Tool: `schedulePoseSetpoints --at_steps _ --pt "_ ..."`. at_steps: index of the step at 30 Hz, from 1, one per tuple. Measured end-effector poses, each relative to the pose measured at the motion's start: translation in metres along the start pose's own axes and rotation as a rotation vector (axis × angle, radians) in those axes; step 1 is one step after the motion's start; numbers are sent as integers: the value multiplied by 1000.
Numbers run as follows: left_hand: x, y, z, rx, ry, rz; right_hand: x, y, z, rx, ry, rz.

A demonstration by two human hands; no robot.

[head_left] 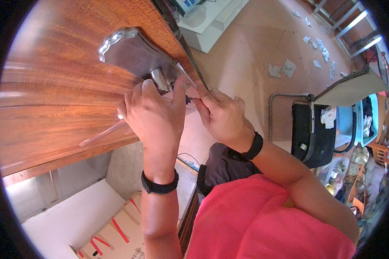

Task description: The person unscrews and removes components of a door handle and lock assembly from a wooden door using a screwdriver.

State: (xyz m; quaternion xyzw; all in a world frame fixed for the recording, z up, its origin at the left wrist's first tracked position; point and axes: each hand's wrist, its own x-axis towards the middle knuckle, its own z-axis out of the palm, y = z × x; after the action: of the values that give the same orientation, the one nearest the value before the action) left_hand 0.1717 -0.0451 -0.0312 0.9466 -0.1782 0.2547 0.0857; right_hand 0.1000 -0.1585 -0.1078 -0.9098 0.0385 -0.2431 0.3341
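Note:
A silver lock plate with a scalloped end is fixed near the edge of a brown wooden door. From it sticks out a short shiny metal cylinder. My left hand is curled against the lock, fingers at the cylinder and thumb stretched toward the door's edge. My right hand is closed in a pinch just beside it. Something small and dark shows between the two hands, too covered to name. A thin metal strip runs along the door's edge toward my right fingers.
At the right stand a folding chair and a light-blue tub with things in it. Scraps of paper lie on the tiled floor. A white cabinet is beyond the door. A cardboard box with red strips is at lower left.

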Motion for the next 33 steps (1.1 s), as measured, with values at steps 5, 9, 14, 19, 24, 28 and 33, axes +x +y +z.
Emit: schedulePoseSetpoints --at_steps 5,9,14,19,24,28,33 --pt "8 2 -1 -31 -40 -71 -2 -6 0 32 -24 13" --pt "13 0 0 41 -124 -115 -3 -3 5 139 -12 -7" --pt "11 -3 3 72 -50 -43 4 2 -5 335 -69 -41" --pt "12 1 4 176 -56 -64 7 5 -9 350 -116 -36" --pt "11 1 11 104 27 -67 2 11 -4 319 -130 -20" --pt "11 0 14 160 75 -40 2 15 0 320 -121 -19" --pt "13 3 13 183 89 -9 7 14 4 363 -87 -30"
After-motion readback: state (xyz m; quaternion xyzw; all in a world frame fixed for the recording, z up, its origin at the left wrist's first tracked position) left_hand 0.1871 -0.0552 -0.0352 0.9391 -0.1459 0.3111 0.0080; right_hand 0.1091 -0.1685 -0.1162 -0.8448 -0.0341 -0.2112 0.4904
